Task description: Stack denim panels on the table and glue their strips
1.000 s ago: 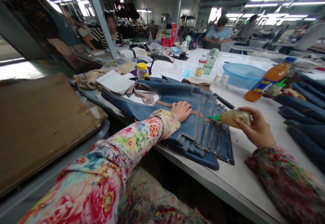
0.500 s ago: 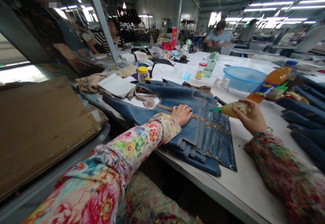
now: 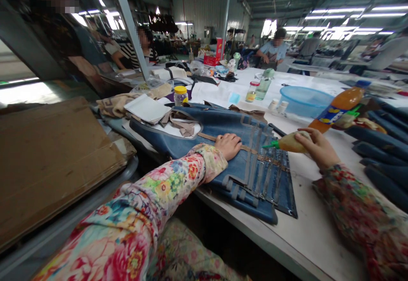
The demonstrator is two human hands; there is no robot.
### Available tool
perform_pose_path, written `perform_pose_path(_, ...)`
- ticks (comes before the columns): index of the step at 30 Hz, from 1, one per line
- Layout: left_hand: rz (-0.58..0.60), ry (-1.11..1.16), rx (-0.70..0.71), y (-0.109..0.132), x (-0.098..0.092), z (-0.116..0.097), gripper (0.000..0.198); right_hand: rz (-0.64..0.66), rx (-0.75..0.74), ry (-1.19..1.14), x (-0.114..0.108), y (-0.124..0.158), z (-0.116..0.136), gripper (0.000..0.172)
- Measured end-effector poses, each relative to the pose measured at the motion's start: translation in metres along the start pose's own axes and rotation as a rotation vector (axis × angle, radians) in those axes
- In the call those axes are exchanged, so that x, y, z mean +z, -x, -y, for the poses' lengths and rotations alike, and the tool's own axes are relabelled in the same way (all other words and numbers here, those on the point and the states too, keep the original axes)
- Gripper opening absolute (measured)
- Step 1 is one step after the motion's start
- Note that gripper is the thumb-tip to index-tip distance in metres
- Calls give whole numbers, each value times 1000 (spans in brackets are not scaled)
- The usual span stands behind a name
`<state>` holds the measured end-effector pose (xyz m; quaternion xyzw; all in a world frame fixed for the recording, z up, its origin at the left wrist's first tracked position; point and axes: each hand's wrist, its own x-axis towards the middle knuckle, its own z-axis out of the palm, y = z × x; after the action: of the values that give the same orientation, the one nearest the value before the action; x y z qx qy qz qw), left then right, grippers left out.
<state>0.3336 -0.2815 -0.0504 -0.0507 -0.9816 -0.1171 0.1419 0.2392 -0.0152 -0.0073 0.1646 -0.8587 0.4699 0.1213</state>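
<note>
A blue leather-like panel (image 3: 191,151) with grey-edged strips and a brown centre band (image 3: 207,136) lies across the table edge. My left hand (image 3: 228,146) rests palm down on it, over the band, fingers stretched out. Wrapped in my right hand (image 3: 319,146) is a squeeze bottle (image 3: 291,142) of yellowish stuff, tilted sideways. Its green nozzle points left, just above the strips near the panel's right part; whether the tip touches cannot be made out. Shiny wet-looking streaks show on the strips (image 3: 270,174).
Beyond the panel stand a yellow-lidded jar (image 3: 180,97), a red-lidded jar (image 3: 252,92), a blue basin (image 3: 304,102) and an orange drink bottle (image 3: 339,106). More blue pieces (image 3: 382,145) lie at right. A cardboard sheet (image 3: 54,162) is at left. Other people work farther back.
The squeeze bottle in my right hand has shifted slightly downward and left, its nozzle now nearer the brown band. My left hand stays in place on the panel.
</note>
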Motion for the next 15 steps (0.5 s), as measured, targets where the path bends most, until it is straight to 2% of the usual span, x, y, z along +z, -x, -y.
perform_pose_path(2,-6,1,2,0,0,0,31,24,47,-112,0,-1,3,51)
perform_pose_path(5,-16,3,2,0,0,0,30,-38,39,-147,5,-9,5,52)
perform_pose_path(11,-20,-2,6,0,-1,1,30,-159,-91,106,20,-29,12,51)
perform_pose_path(15,-13,5,2,0,1,2,31,-178,-124,192,24,-36,14,51)
